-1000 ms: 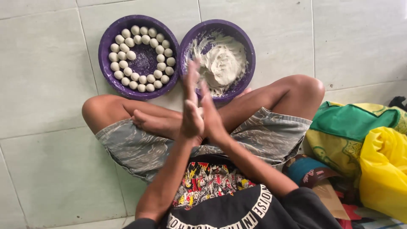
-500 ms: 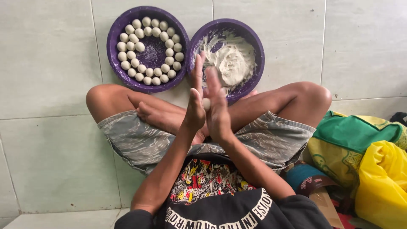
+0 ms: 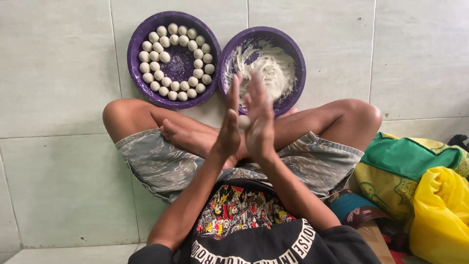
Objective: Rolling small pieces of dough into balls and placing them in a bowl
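I sit cross-legged on a tiled floor. My left hand (image 3: 228,128) and my right hand (image 3: 260,122) are pressed palm to palm in front of me, with a small white dough ball (image 3: 243,121) caught between them. Beyond my hands stands a purple bowl (image 3: 297,56) that holds a mass of white dough (image 3: 267,73). To its left a purple plate (image 3: 135,51) carries several small white dough balls (image 3: 164,56) laid in rings.
Pale grey floor tiles (image 3: 53,73) surround me. At my right lie a green and yellow cloth (image 3: 415,161) and a yellow plastic bag (image 3: 442,215). My crossed legs and camouflage shorts (image 3: 161,161) fill the middle.
My palms have slid against each other around the dough ball, and the view has shifted slightly. Bowl and plate stay put.
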